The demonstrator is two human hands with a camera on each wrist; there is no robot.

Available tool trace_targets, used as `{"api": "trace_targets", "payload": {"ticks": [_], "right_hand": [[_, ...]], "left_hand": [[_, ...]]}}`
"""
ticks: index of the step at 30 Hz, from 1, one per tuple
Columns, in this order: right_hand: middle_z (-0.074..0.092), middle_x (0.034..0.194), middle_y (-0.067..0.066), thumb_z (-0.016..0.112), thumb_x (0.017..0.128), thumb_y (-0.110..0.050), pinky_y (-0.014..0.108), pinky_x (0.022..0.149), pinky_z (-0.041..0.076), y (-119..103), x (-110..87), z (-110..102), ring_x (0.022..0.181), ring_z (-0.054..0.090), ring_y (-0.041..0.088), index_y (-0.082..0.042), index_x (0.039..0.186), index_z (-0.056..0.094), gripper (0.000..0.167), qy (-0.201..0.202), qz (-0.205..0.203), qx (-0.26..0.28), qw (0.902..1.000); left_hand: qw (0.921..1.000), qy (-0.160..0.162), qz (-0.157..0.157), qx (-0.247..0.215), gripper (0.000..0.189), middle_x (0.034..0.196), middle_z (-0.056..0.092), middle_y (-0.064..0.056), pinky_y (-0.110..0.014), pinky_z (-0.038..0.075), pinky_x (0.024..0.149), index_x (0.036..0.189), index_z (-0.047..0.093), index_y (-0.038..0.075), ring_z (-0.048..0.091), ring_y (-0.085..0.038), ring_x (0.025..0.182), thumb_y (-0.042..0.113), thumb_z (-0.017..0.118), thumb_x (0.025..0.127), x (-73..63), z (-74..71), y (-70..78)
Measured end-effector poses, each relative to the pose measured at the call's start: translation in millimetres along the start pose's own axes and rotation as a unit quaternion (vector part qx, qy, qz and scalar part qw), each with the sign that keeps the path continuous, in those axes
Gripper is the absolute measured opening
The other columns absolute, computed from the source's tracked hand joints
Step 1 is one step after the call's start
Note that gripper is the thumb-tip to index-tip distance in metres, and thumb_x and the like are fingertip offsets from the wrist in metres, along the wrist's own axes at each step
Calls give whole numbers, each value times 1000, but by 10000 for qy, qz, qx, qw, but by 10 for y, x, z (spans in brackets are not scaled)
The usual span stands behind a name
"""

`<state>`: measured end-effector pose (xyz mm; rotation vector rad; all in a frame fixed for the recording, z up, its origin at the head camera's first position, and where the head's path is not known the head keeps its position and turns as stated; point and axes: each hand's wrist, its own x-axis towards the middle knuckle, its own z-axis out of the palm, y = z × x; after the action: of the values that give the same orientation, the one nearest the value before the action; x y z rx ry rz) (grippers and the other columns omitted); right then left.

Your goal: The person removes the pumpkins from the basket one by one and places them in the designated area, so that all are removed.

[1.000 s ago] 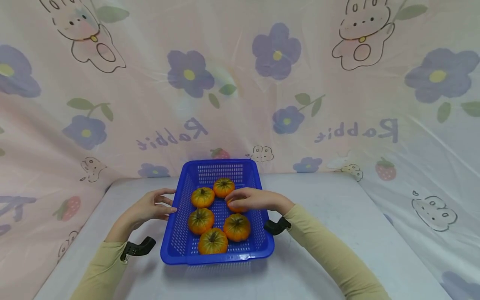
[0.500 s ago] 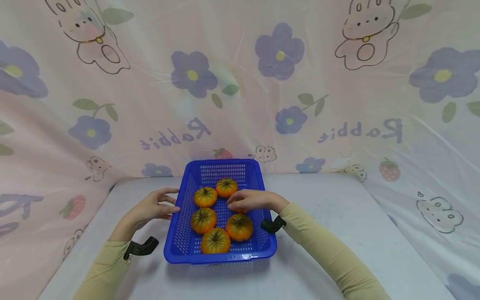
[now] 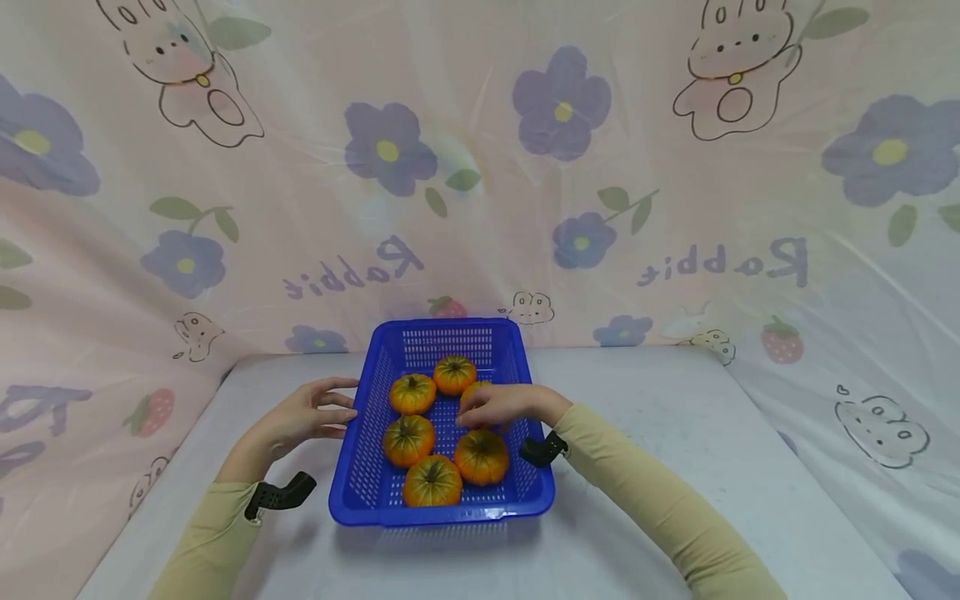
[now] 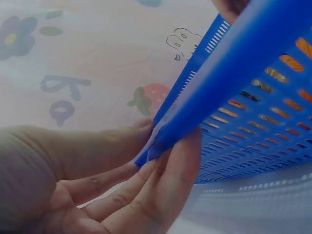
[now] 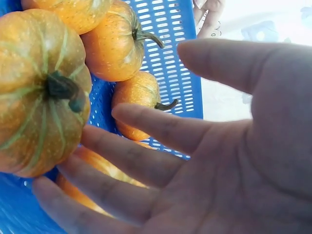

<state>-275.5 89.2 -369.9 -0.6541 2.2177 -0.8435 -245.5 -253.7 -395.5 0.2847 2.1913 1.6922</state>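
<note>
A blue slotted plastic basket [image 3: 442,518] holds several small orange-and-green pumpkins [image 3: 432,482]. My left hand [image 3: 303,415] pinches the basket's left rim, thumb on top and fingers beneath, as the left wrist view shows. Inside the basket on the right side is my right hand [image 3: 504,406], with its fingers spread and nothing held. It lies between a partly hidden pumpkin [image 3: 474,389] behind it and a nearer pumpkin [image 3: 482,457]. In the right wrist view, the fingertips are close to a large pumpkin [image 5: 27,117]; whether they touch it I cannot tell. Another pumpkin [image 5: 105,168] shows behind the fingers.
The basket stands on a white table [image 3: 637,433], close to a hanging curtain [image 3: 480,208] printed with flowers and rabbits. Black wrist mounts [image 3: 281,493] stick out from both sleeves; the right one is over the basket's right rim.
My right hand has opened and eased off the pumpkin it covered, which now shows behind the fingers. The left hand stays at the rim. The head view has shifted slightly.
</note>
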Motion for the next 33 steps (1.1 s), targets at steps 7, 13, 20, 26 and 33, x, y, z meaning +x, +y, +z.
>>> {"api": "trace_targets", "payload": {"ticks": [7, 13, 20, 26, 33], "right_hand": [[61, 106, 6, 58, 95, -34, 50, 82, 53, -26, -3, 26, 98, 58, 22, -10, 113, 65, 30, -156, 214, -197, 9995], [63, 100, 4, 60, 94, -30, 46, 77, 56, -26, -4, 38, 95, 59, 22, -9, 109, 67, 27, -320, 299, -175, 9989], [62, 100, 2, 68, 89, -24, 46, 75, 56, -32, -17, 47, 92, 60, 18, -9, 108, 68, 25, -698, 254, -224, 9970], [62, 105, 1, 72, 87, -26, 45, 77, 56, -53, -14, 55, 92, 61, 14, -9, 117, 64, 35, -1207, 271, -478, 9912], [61, 104, 3, 73, 86, -21, 42, 76, 57, -74, -14, 57, 89, 61, 13, -8, 115, 64, 33, -1459, 260, -674, 9867]], "left_hand": [[9998, -128, -1, -161, 65, 120, 52, -25, -41, 54, 83, 143, 30, -6, 64, -28, 96, 13, 65, 92, 1, -28, -37], [9998, -89, -53, -180, 66, 118, 54, -24, -41, 55, 82, 144, 30, -6, 64, -28, 94, 13, 66, 92, -12, -11, -17], [9997, -107, -31, -228, 65, 116, 55, -23, -41, 55, 81, 144, 28, -7, 65, -28, 93, 12, 64, 92, -17, -13, -11], [9997, -86, -49, -206, 65, 115, 55, -22, -41, 55, 80, 143, 30, -6, 65, -27, 92, 12, 65, 92, -12, -9, -27], [9996, -74, -12, -258, 65, 117, 53, -24, -41, 55, 80, 144, 28, -6, 64, -27, 93, 11, 64, 93, -18, -3, -13]]}}
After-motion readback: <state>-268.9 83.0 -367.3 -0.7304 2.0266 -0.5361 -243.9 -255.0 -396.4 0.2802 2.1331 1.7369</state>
